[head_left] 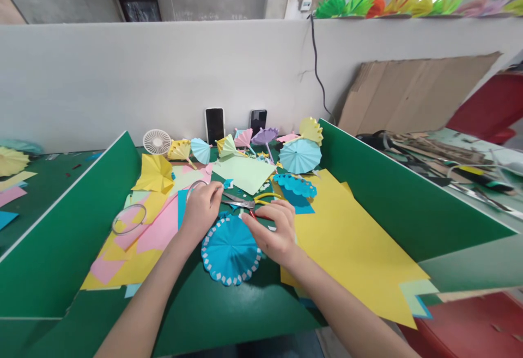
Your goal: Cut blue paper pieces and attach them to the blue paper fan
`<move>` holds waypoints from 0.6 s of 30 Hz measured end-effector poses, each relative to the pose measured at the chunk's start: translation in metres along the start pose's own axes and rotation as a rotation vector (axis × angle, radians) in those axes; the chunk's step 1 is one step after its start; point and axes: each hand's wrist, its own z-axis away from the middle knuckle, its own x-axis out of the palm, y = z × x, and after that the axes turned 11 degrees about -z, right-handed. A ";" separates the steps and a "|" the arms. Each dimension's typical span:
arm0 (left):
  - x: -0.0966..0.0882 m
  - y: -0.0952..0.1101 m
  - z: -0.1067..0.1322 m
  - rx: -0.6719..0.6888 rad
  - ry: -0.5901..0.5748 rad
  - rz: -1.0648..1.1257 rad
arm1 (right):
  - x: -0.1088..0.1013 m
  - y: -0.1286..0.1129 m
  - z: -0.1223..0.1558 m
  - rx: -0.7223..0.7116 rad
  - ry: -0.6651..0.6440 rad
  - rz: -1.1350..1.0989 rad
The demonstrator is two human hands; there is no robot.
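A round pleated blue paper fan [231, 249] with white marks around its scalloped edge lies flat in front of me. My left hand [203, 208] is above its upper left side, thumb and fingertips pressed together; whatever they pinch is too small to name. To the right, my right hand [274, 230] hovers by the fan's edge with curved fingers, the thumb apart from the index finger. A small white bit [241, 212] shows at the thumb tip. Yellow-handled scissors [261, 200] lie between the hands, and a red-handled tool [261, 216] is partly hidden by my right hand.
Yellow sheets [347, 243] cover the right side; pink and yellow papers [159, 227] and a clear ring [129, 219] lie left. Small paper umbrellas [300, 155], a white fan [157, 141] and two phones [214, 125] stand behind. Green dividers [392, 183] border both sides.
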 end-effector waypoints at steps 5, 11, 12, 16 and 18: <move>-0.001 -0.004 -0.003 0.052 -0.100 -0.026 | 0.005 0.006 0.001 0.360 -0.141 -0.209; -0.004 -0.010 0.000 0.109 -0.281 -0.012 | 0.008 0.016 0.002 0.850 -0.347 -0.575; -0.004 -0.011 0.001 0.109 -0.323 -0.009 | 0.008 0.016 0.001 0.872 -0.370 -0.606; -0.001 -0.010 0.004 0.153 -0.502 0.028 | 0.008 0.012 0.002 0.832 -0.434 -0.645; 0.001 -0.009 0.005 0.175 -0.552 0.042 | 0.010 0.011 0.004 0.788 -0.461 -0.635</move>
